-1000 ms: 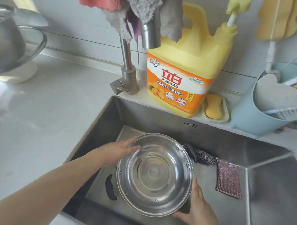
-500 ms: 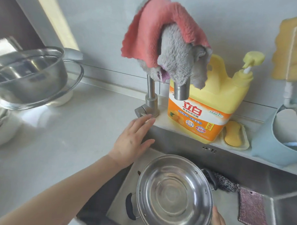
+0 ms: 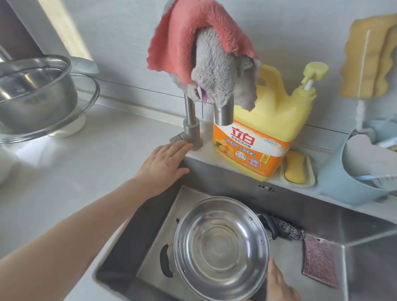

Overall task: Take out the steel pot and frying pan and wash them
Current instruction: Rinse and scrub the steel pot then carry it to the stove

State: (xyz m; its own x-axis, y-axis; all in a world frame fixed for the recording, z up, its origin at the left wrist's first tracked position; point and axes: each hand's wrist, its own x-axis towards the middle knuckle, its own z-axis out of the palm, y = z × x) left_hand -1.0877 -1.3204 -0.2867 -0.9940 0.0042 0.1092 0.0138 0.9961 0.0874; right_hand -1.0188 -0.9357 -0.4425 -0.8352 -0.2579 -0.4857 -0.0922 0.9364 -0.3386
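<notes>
left hand (image 3: 163, 165) has left the pot (image 3: 221, 250), fingers straight at the tap lever (image 3: 178, 139), 11 o'clock; right hand (image 3: 276, 292) steadies the pot, grip unclear; water next.

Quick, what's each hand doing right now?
Left hand: open, fingers straight, reaching at the faucet handle.
Right hand: on the steel pot rim; grip cannot be told.

"立白" on yellow detergent jug (image 3: 256, 139)
</notes>
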